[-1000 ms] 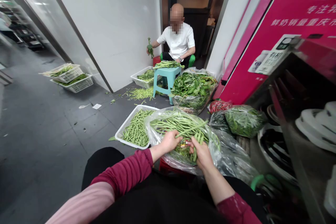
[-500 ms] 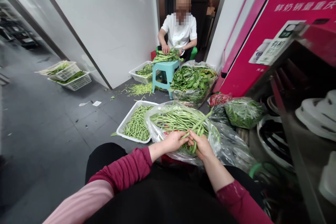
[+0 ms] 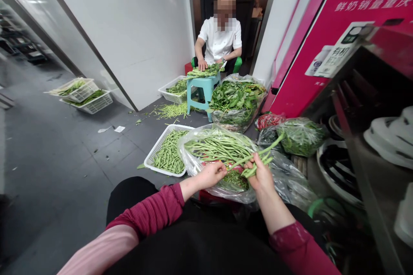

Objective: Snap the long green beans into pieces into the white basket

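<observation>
My right hand (image 3: pixel 262 175) is closed around several long green beans (image 3: pixel 265 154), which stick out past the fingers towards the upper right. One bean's lower end points left, close to the fingertips of my left hand (image 3: pixel 212 175). Those fingertips are pinched together, and whatever they may hold is too small to make out. Both hands are above a clear plastic bag (image 3: pixel 190 137) with long whole beans (image 3: pixel 222 144) in its far part and short bits nearer me. Left of the bag, a white plastic basket (image 3: pixel 149 161) holds short bean pieces (image 3: pixel 169 154).
Opposite me a person (image 3: pixel 222 41) in white works over greens on a blue stool (image 3: pixel 206 88). A bag of leafy greens (image 3: pixel 237 96) stands beside it. Other baskets (image 3: pixel 101 103) sit at far left; a metal shelf (image 3: pixel 358 172) borders my right.
My hands have moved apart. The right one went to the right with the beans, and the left stayed near its place. Across from me, the person's hand now lies flat on the greens.
</observation>
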Tool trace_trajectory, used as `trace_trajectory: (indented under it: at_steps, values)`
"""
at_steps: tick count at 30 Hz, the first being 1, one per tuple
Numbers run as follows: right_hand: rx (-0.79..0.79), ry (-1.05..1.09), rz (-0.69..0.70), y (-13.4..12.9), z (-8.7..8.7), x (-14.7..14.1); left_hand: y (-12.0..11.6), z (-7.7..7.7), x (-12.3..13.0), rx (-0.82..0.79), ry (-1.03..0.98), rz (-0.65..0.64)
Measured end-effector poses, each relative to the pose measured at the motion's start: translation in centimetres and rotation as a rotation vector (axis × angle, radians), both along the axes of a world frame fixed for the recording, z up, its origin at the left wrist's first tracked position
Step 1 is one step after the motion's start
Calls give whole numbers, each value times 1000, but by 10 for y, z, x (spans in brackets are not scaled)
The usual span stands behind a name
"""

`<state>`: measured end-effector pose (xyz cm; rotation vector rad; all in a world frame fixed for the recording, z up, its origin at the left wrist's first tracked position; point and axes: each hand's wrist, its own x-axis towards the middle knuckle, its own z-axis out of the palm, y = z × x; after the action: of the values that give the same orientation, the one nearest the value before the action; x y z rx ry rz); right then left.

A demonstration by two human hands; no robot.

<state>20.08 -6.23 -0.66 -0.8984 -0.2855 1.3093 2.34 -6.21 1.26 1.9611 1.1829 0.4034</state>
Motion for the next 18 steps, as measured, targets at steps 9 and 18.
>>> trace_trajectory:
  at_steps: [9, 18]
  values:
    - [9, 59, 27, -2, 2, -5, -1, -3, 5, 114, 70, -73]
    - [161, -449, 32, -18, 6, -22, 35, -43, 19, -178, 182, 397]
